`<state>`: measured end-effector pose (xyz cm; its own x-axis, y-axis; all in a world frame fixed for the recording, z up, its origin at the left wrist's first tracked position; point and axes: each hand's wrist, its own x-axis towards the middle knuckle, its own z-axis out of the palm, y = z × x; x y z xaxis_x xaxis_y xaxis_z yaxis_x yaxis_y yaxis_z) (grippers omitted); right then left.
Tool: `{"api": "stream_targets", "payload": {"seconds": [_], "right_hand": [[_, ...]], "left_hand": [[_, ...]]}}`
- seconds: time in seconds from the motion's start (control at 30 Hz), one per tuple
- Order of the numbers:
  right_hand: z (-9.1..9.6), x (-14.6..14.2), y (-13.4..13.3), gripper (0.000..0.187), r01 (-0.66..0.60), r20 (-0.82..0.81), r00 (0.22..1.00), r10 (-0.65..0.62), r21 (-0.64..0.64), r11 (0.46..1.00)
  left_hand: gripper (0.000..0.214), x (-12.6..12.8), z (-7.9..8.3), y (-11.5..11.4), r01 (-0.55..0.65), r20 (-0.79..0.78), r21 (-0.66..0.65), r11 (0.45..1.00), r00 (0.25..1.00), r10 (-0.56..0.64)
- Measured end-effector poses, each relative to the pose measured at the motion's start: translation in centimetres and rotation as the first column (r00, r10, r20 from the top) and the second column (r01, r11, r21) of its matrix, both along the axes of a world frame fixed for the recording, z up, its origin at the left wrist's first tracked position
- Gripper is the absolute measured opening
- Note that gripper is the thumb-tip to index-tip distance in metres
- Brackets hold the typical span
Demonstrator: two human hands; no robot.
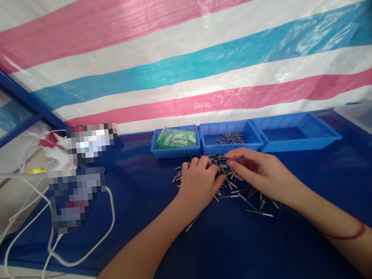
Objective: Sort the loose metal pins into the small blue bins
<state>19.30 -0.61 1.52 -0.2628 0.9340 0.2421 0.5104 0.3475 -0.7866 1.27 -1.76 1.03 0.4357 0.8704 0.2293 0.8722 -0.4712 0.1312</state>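
Note:
Many blind rivets, thin metal pins with thicker sleeves, lie in a loose heap on the blue tabletop. My left hand rests palm down over the heap's left side, thumb held apart and fingers bent among the rivets; its fingertips are partly hidden. From the right, my right hand reaches into the heap. Its thumb and index fingertip come close together at the rivets, and what sits between them is too small to make out. Behind the heap, a blue bin has a smaller bunch of rivets in it.
Left of that bin stands a blue bin with green-and-clear plastic packets; to its right is a wider blue bin. A clear plastic container sits far right. White cables and blurred-out items occupy the left. A striped tarpaulin hangs behind.

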Motion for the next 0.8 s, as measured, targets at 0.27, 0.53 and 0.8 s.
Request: {"api": "stream_targets", "payload": {"seconds": [0.27, 0.53, 0.8], "right_hand": [[-0.04, 0.01, 0.02, 0.026, -0.014, 0.029, 0.999, 0.014, -0.003, 1.0], [-0.03, 0.05, 0.01, 0.025, -0.032, 0.037, 0.999, 0.032, -0.001, 0.999], [-0.11, -0.02, 0.11, 0.025, -0.037, 0.063, 0.997, 0.037, -0.013, 0.999]], "left_hand": [[0.02, -0.1, 0.01, -0.09, -0.001, 0.026, -0.043, 0.999, 1.0, 0.002], [0.015, -0.22, 0.09, -0.37, 0.011, 0.041, -0.081, 0.997, 0.999, -0.007], [0.009, -0.13, 0.38, -0.47, 0.019, 0.038, -0.125, 0.992, 0.999, -0.015]]}}
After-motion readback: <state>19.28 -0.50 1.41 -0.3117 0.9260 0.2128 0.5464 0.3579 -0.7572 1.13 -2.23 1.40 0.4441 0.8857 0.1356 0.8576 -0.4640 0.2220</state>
